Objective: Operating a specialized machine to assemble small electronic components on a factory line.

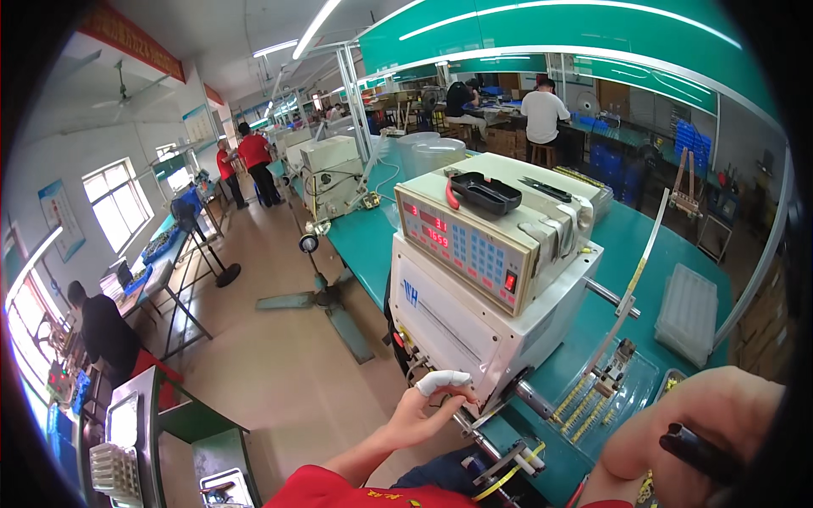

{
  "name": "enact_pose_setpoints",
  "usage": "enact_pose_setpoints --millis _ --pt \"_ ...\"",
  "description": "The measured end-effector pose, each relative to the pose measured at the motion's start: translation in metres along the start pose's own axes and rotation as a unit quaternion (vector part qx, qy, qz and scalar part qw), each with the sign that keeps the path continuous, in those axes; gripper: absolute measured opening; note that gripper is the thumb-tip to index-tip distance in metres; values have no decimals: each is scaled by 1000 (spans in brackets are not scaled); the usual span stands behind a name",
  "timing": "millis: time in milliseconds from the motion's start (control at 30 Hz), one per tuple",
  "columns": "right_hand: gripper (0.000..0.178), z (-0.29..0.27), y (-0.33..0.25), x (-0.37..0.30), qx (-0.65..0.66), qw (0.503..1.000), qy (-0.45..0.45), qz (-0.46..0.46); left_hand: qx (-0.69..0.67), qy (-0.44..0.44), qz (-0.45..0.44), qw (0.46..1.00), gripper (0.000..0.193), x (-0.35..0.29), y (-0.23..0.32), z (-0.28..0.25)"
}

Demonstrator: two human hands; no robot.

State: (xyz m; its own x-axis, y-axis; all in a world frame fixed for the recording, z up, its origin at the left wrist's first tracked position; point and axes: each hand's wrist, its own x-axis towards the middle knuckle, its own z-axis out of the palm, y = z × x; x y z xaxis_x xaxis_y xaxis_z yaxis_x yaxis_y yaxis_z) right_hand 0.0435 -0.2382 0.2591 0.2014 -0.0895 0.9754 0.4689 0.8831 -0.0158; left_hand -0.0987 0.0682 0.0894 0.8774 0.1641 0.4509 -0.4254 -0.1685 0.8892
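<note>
My left hand (pixel 428 415), its index finger wrapped in white tape, is pinched at the lower front corner of a white winding machine (pixel 449 309). Whatever sits between thumb and fingertip is too small to make out. Just below the hand is a metal shaft (pixel 483 440), and a fixture with yellow tape (pixel 512 470) stands beyond it. Close up at the lower right, my right arm and hand (pixel 720 406) are bent, with the fingers not clearly visible. A dark rounded object (pixel 703 453) lies against it; whether it is held or worn, I cannot tell.
On the machine sits a control box (pixel 466 245) bearing a black tray (pixel 485 193) and tweezers (pixel 546 188). Rows of small yellow parts (pixel 584 415) lie in a clear tray at right, below a slanting metal arm (pixel 639 279). Stacked clear trays (pixel 688 313) stand farther right.
</note>
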Motion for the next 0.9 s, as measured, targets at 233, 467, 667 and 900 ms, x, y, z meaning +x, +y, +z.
enact_pose_setpoints --millis 233,467,667,900 --pt "13 -5 5 12 -19 999 -23 -32 -2 -5 13 1000 37 -5 -2 8" --pt "14 -4 13 25 -35 995 -40 -81 -19 -8 25 999 36 -8 -1 9" --pt "14 -5 11 39 -54 992 -62 -94 42 28 105 993 38 8 26 -3" --pt "14 -6 5 72 -104 978 -119 -133 -26 60 287 956 35 36 135 5"
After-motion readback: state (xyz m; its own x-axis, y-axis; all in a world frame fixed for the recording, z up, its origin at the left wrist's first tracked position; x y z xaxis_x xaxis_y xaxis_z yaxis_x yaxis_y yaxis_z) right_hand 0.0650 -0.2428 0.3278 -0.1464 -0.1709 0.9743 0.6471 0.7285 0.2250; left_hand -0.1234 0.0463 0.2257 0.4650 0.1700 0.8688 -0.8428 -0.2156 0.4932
